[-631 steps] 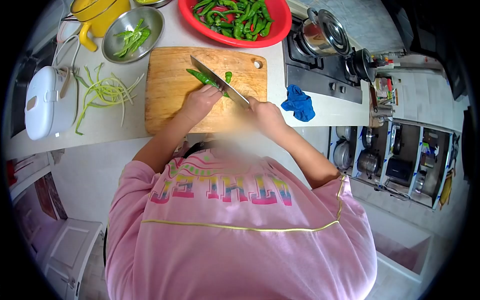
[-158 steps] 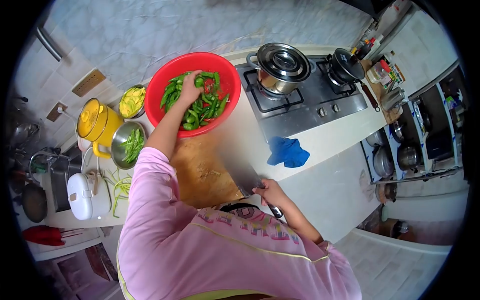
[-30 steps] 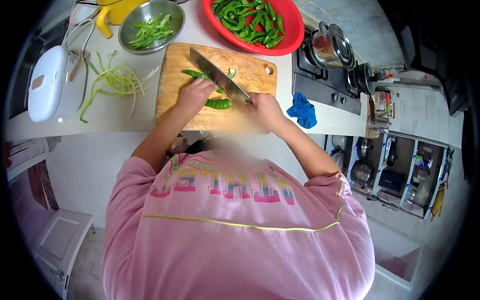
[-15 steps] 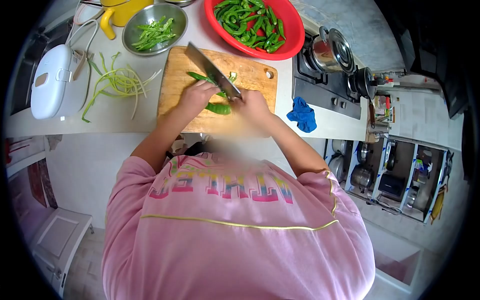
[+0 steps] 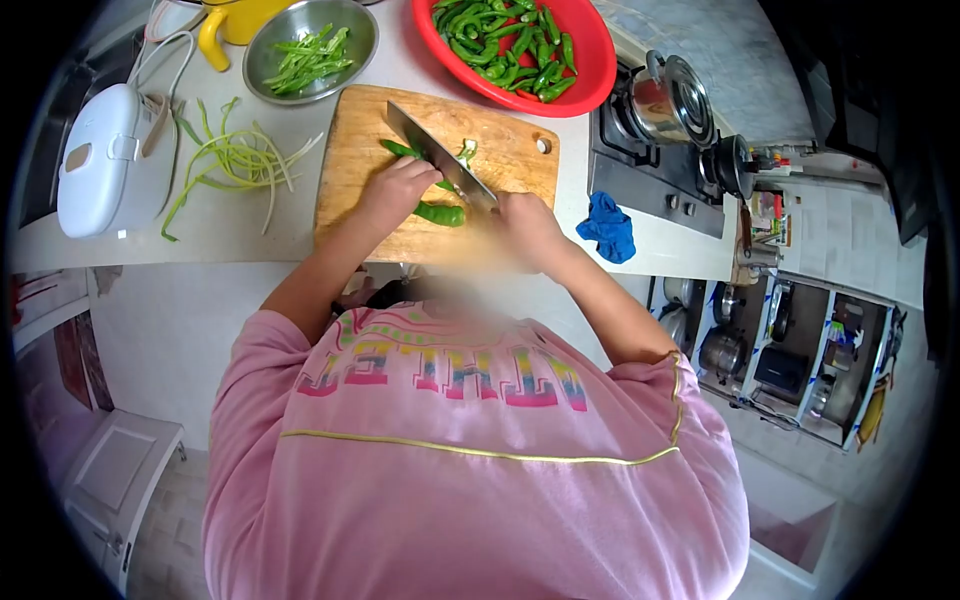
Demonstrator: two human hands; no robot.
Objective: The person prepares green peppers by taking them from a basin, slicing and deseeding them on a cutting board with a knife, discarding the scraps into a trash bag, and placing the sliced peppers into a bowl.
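Note:
My right hand (image 5: 527,226) is wrapped round the handle of a kitchen knife (image 5: 432,147), whose broad blade points up and left over a wooden cutting board (image 5: 350,125). On the board my left hand (image 5: 400,187) presses its fingers onto a green pepper (image 5: 398,148), right beside the blade; the pepper is partly hidden by fingers and knife. Another green pepper piece (image 5: 438,214) lies nearer me, between the two hands. Small pale cut bits (image 5: 467,149) rest just past the blade.
A steel bowl (image 5: 365,50) with sliced peppers and a red basin (image 5: 604,85) of whole peppers stand behind the board. Green stalks (image 5: 240,162) and a white appliance (image 5: 100,170) are left. A blue cloth (image 5: 606,228) and a stove (image 5: 640,170) with pots are right.
My right hand and the knife have shifted slightly right and toward me. The blade now lies closer to my left fingers' side, while the left hand stays on the pepper.

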